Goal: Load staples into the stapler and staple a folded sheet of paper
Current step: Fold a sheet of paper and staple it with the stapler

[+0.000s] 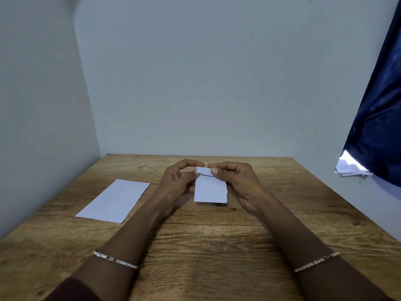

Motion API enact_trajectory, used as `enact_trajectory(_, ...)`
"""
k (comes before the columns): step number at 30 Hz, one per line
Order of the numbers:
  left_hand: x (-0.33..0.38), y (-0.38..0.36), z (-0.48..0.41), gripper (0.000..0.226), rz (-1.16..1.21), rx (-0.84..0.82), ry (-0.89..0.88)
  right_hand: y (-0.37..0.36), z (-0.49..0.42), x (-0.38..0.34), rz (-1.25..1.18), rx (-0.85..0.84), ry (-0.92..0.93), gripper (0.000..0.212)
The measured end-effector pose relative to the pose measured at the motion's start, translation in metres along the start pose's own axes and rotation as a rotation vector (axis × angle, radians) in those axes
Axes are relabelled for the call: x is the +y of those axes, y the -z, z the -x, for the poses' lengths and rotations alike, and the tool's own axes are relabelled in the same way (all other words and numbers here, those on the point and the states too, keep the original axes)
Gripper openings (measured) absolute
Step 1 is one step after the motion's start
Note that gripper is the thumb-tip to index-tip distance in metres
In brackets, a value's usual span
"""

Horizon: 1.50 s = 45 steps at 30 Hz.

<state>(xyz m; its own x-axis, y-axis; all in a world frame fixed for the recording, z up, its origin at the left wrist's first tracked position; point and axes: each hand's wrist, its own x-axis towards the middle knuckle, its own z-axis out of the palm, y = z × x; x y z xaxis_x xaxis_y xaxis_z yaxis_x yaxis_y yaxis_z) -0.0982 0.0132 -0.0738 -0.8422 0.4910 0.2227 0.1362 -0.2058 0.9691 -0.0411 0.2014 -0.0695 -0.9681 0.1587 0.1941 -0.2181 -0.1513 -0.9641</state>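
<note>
- The left hand [178,181] and the right hand [236,179] are raised a little over the wooden table [217,246], close together, with the fingertips of both almost meeting at the top
- Both hands pinch the same small folded sheet of paper [210,190]: the left thumb and fingers close on its upper left corner, the right thumb [217,171] presses on its upper right part
- The top edge of this paper is turned over into a narrow flap, and this flap sits just between the two thumbs
- The rest of the paper hangs down between the palms, with its lower edge near the table surface
- Just under the lower right corner of the paper a small dark and metallic piece [222,204] shows; it is too much hidden to say what it is
- Each wrist has a thin bracelet, the left one [115,260] and the right one [316,262], both nearer to the camera than the hands
- To the left of the left hand, well apart, a second white sheet [112,200] lies flat on the table
- Far to the right of the right hand, beyond the table edge, a dark blue cloth [377,127] hangs, and some white papers [351,168] lie below it
</note>
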Motion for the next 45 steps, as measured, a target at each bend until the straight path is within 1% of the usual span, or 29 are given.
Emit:
enact_trajectory(5,-0.001,0.000,-0.001,0.019,-0.006,0.040,-0.011,-0.002,-0.001,0.003,0.042,0.028,0.021,0.020)
enact_trajectory(8,0.000,-0.003,-0.004,0.029,0.006,0.096,0.032,-0.002,-0.002,0.003,0.043,0.052,0.021,0.020)
enact_trajectory(10,0.000,-0.003,-0.005,0.033,-0.005,0.093,0.060,-0.002,-0.003,0.003,0.050,0.056,0.023,0.019)
enact_trajectory(12,-0.003,-0.002,-0.004,0.038,-0.065,0.070,0.062,-0.003,-0.002,0.002,0.040,0.046,0.020,0.019)
enact_trajectory(14,-0.006,0.000,-0.003,0.034,-0.093,0.063,0.058,-0.004,-0.001,0.002,0.048,0.040,0.018,0.018)
enact_trajectory(21,-0.006,-0.001,-0.003,0.015,-0.026,0.074,0.089,-0.005,0.002,-0.001,0.093,0.050,0.017,0.015)
enact_trajectory(26,-0.003,-0.006,-0.002,0.010,0.035,0.061,0.106,-0.005,0.002,-0.004,0.196,0.082,0.092,0.007)
enact_trajectory(29,-0.002,-0.007,-0.002,0.009,0.078,0.035,0.123,-0.006,0.004,-0.005,0.247,0.093,0.128,0.007)
enact_trajectory(32,-0.002,-0.006,-0.001,0.005,0.072,0.038,0.121,-0.006,0.004,-0.006,0.290,0.111,0.148,0.008)
enact_trajectory(34,-0.003,-0.006,-0.001,0.007,0.063,0.052,0.107,-0.008,0.006,-0.007,0.296,0.093,0.138,0.010)
enact_trajectory(37,-0.003,-0.008,-0.001,0.018,-0.015,0.100,0.059,-0.015,0.009,-0.008,0.356,0.072,0.113,0.031)
enact_trajectory(38,-0.004,-0.008,-0.002,0.019,-0.063,0.119,0.042,-0.016,0.010,-0.008,0.373,0.084,0.112,0.032)
enact_trajectory(41,-0.005,-0.009,-0.002,0.017,-0.145,0.148,0.011,-0.016,0.008,-0.008,0.423,0.136,0.123,0.025)
enact_trajectory(45,-0.004,-0.009,-0.001,0.018,-0.090,0.149,0.022,-0.017,0.008,-0.006,0.555,0.156,0.154,0.018)
